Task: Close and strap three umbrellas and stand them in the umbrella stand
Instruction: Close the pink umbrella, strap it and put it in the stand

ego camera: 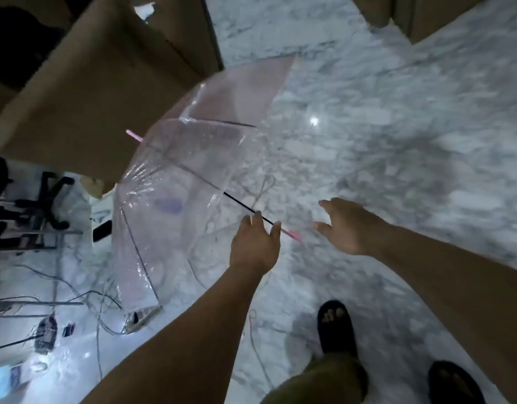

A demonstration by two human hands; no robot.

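Step 1: grab open clear plastic umbrella w/ pink handle (175,182), lying on marble floor (368,141), centre-left. Left hand (255,246) curling on black shaft; right hand (346,225) spread, empty. Next: firm grip, slide shut.

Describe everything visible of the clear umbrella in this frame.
The umbrella is open, lying tilted on its side on the marble floor. Its canopy looks like clear plastic with a pinkish tint over thin ribs. A black shaft ends in a pink handle; a pink tip pokes out opposite. The left hand touches the shaft; the right hand hovers nearby, open.
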